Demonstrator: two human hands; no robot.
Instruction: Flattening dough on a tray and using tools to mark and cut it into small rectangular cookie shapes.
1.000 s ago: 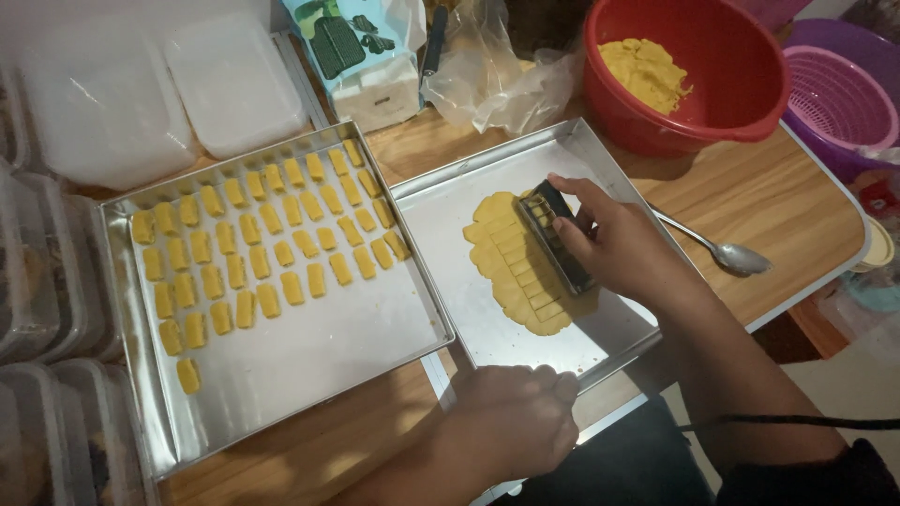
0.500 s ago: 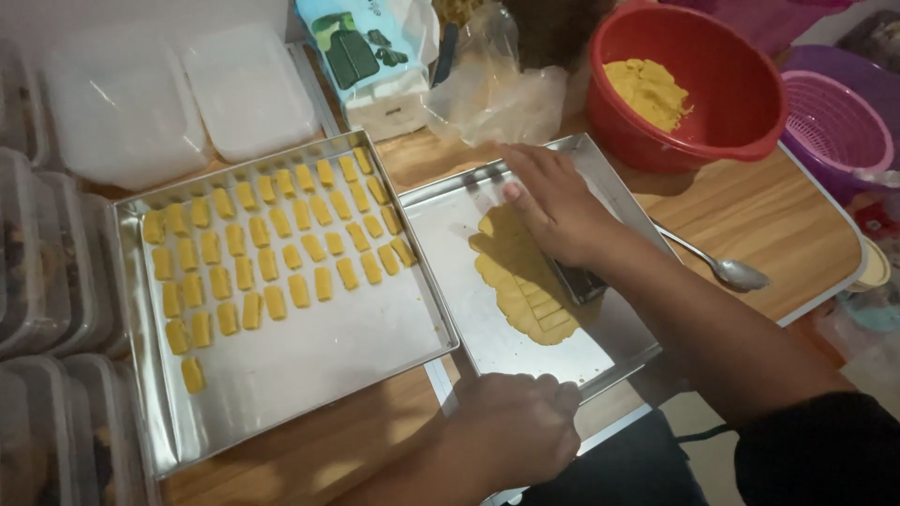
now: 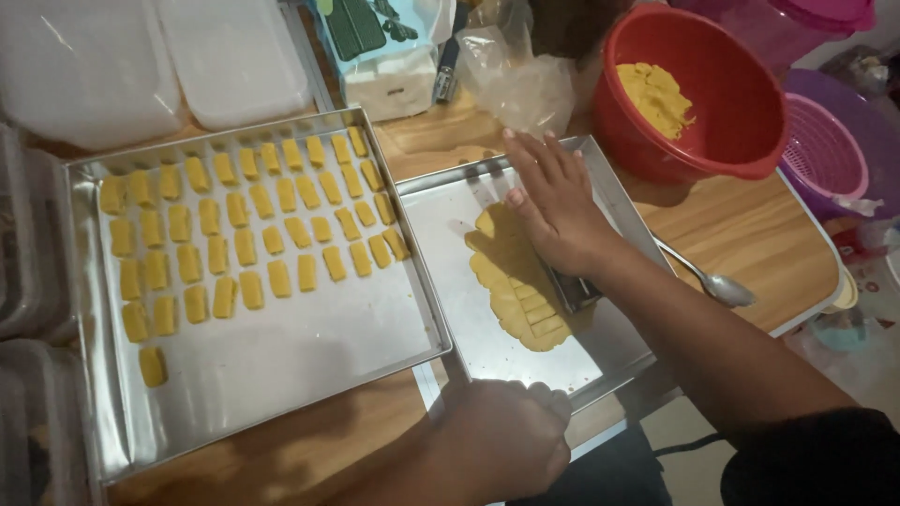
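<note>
At the far left edge, stacked clear tubs (image 3: 23, 281) run down the frame, with 2 white lids (image 3: 150, 61) across the upper left. The big tray (image 3: 281, 365) fills the left half; yellow dough pieces (image 3: 244, 225) lie in 4 rows over its upper part, plus 1 stray piece at lower left. The tray's lower right half is bare metal, and its right rim overlaps the small tray (image 3: 441, 234) at centre.

At bottom centre the left hand (image 3: 511, 436) is curled over the small tray's near edge, fingers clenched on the rim. Bare metal lies between that hand and the dough sheet (image 3: 511, 281), which sits in the middle of the small tray, scored into strips at its lower end.

The right hand (image 3: 553, 211) lies flat and spread, all fingers extended, palm pressing down on the upper part of the dough sheet and on a metal cutter (image 3: 577, 290) that shows just under the wrist. Its fingertips reach close to the tray's far rim.

Right of the small tray, a spoon (image 3: 717, 284) rests on the wooden table (image 3: 750, 234), well apart from the hand. In the upper right, a red bowl (image 3: 741, 112) holds a lump of dough and touches the small tray's far right corner; a purple basket (image 3: 830, 150) sits just beside it at the right edge.
</note>
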